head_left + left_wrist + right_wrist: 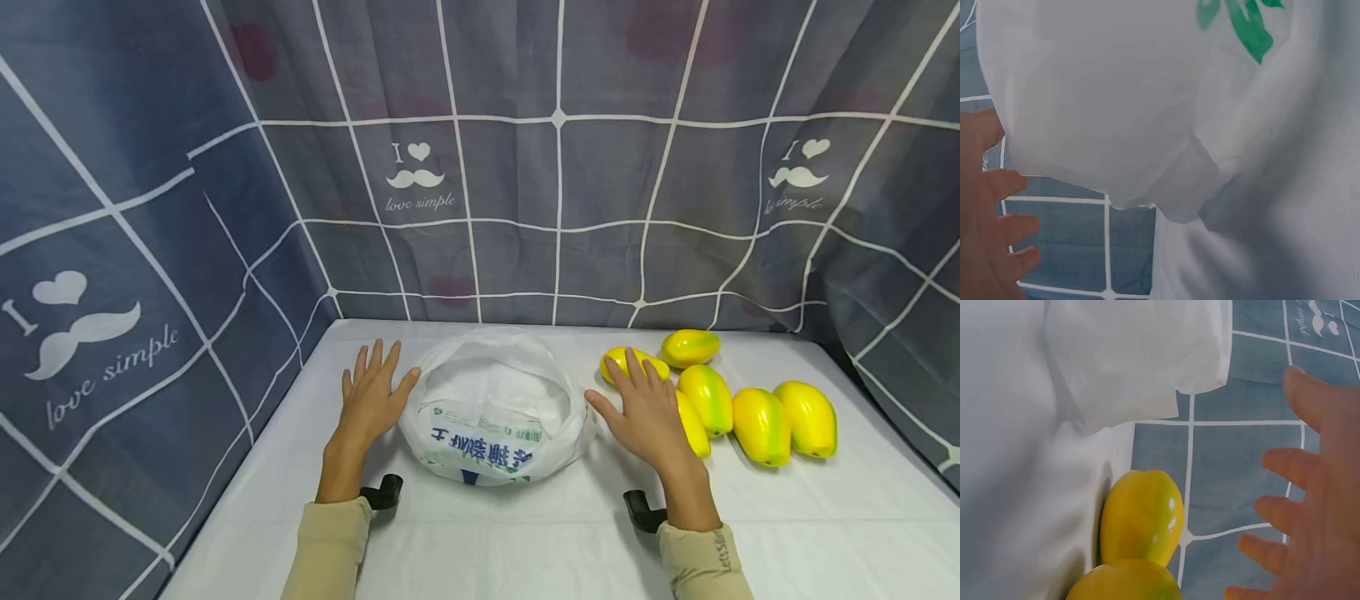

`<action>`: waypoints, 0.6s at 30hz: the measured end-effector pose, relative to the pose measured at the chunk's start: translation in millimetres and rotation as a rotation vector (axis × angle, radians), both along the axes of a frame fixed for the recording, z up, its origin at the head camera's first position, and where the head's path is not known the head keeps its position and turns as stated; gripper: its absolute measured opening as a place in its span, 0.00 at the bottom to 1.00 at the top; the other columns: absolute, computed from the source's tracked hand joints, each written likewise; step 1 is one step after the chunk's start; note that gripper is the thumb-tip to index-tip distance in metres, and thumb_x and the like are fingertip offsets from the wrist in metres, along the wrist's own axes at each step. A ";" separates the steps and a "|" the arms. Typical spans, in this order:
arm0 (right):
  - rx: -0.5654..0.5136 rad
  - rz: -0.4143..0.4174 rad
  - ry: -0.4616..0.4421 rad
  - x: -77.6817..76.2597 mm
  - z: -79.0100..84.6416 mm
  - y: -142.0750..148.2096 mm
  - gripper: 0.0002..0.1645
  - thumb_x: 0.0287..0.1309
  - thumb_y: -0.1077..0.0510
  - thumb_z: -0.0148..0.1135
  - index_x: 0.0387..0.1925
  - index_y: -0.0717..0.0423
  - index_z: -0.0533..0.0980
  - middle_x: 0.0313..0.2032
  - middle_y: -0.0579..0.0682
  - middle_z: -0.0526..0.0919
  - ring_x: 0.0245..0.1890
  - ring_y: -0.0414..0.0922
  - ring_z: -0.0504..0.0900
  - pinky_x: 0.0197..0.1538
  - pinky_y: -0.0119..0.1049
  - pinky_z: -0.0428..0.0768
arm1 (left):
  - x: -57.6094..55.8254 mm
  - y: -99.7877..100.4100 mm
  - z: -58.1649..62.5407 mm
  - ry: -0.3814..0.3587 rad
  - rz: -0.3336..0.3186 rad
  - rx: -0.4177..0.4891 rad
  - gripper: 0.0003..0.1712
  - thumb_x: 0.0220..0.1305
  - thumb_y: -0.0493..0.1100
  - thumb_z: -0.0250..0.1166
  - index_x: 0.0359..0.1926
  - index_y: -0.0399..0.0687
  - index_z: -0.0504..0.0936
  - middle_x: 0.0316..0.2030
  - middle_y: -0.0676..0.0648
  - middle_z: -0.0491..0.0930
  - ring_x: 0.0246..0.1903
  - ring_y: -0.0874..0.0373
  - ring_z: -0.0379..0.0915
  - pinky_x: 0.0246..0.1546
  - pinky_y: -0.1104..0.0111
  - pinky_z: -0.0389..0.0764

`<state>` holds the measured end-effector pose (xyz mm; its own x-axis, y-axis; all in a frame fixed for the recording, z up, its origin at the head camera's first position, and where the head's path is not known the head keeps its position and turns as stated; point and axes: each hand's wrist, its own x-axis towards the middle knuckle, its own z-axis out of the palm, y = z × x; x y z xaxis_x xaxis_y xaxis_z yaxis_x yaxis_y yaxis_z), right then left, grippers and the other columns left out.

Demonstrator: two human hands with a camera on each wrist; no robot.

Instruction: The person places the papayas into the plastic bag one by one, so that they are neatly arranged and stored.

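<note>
A white plastic bag (491, 417) with blue and green print stands on the table, its mouth spread wide and facing up. My left hand (372, 396) is at the bag's left rim, fingers straight and spread, the thumb close to the plastic. On the other side my right hand (643, 414) hovers with spread fingers, its thumb near the bag's right rim. Neither hand grips anything. Several yellow-green fruits, which look like mangoes or papayas, lie right of the bag; one fruit (705, 398) is just beyond my right hand, and another fruit (1141, 519) shows in the right wrist view.
A white cloth (525, 550) covers the table. Dark grid-patterned curtains (510, 175) rise along the back and sides. A black wrist-camera part (384, 492) sticks out by the left wrist, and a matching part (642, 510) by the right.
</note>
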<state>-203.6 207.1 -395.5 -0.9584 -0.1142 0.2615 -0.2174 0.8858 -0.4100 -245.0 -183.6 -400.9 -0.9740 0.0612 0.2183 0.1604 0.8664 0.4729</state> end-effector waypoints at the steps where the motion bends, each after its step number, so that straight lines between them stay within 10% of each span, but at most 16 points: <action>1: -0.009 0.006 0.009 0.1 0.3 0.4 0.44 0.68 0.35 0.52 0.73 0.59 0.61 0.74 0.67 0.50 0.72 0.68 0.46 0.66 0.70 0.41 | 0.0 0.1 0.0 0.000 -0.002 0.013 0.42 0.74 0.64 0.46 0.77 0.45 0.52 0.76 0.34 0.42 0.75 0.38 0.27 0.66 0.36 0.31; 9: -0.087 0.053 0.058 0.9 6.4 1.2 0.44 0.65 0.41 0.61 0.71 0.64 0.61 0.72 0.68 0.55 0.71 0.66 0.54 0.67 0.66 0.51 | 2.9 1.5 5.1 -0.086 -0.076 0.227 0.45 0.73 0.64 0.49 0.78 0.43 0.48 0.75 0.36 0.48 0.73 0.37 0.42 0.69 0.41 0.46; 18: -0.217 0.069 0.118 -4.4 3.3 10.5 0.44 0.61 0.44 0.67 0.69 0.65 0.64 0.70 0.66 0.61 0.69 0.64 0.60 0.65 0.63 0.59 | 3.6 4.6 6.7 -0.133 -0.103 0.234 0.44 0.72 0.60 0.54 0.76 0.39 0.51 0.72 0.33 0.55 0.64 0.33 0.63 0.62 0.41 0.63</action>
<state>-208.0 217.5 -392.3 -0.9116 -0.1078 0.3968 -0.3323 0.7614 -0.5566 -241.4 -178.9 -394.2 -0.9863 0.1240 0.1087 0.1648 0.7134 0.6811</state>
